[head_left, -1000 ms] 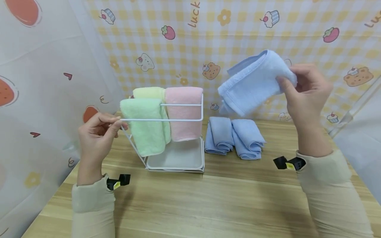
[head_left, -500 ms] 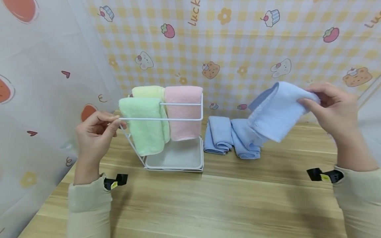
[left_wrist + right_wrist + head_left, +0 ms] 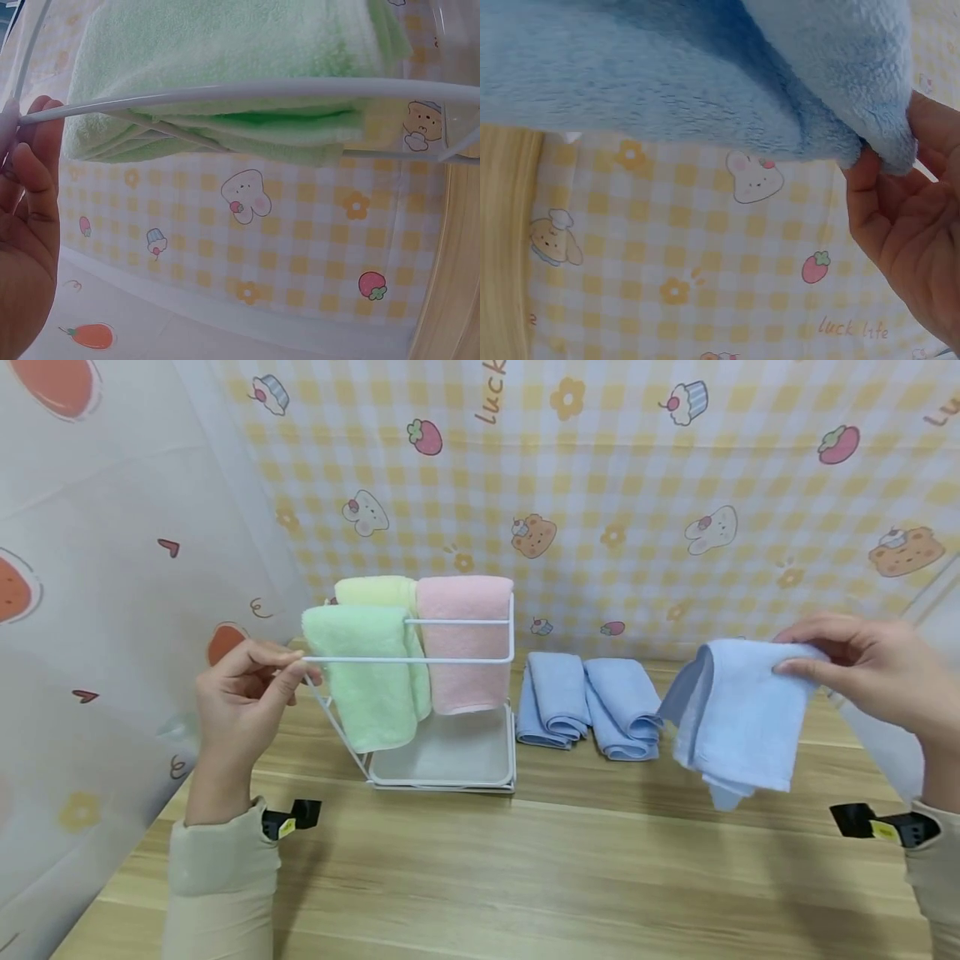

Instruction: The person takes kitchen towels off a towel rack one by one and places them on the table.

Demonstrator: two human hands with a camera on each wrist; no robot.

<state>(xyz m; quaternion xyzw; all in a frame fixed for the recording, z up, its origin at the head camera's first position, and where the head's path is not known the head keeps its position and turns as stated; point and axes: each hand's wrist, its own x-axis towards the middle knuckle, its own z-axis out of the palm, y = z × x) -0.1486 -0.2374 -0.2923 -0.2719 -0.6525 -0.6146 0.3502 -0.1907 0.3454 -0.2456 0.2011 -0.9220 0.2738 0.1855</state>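
Observation:
In the head view my left hand [image 3: 243, 697] pinches the front left corner of a white wire towel rack [image 3: 457, 661]. Over the rack's bars hang a green towel [image 3: 367, 685], a pink towel [image 3: 465, 652] and a yellow towel [image 3: 371, 588]. My right hand [image 3: 862, 664] pinches the upper right edge of a folded blue towel [image 3: 753, 710], which hangs down above the table at the right. The right wrist view shows thumb and fingers closed on the corner of its fuzzy cloth. Two folded blue towels, one on the left [image 3: 557, 693] and one on the right [image 3: 622, 702], lie between rack and hand.
A white tray [image 3: 450, 760] forms the rack's base on the wooden table [image 3: 525, 877]. Behind stands a yellow checked cloth backdrop [image 3: 600, 485]. A pale printed curtain [image 3: 112, 610] closes the left side.
My right hand has carried the blue towel to the right and down, from above the two folded towels to beside them. The left hand stays on the rack corner.

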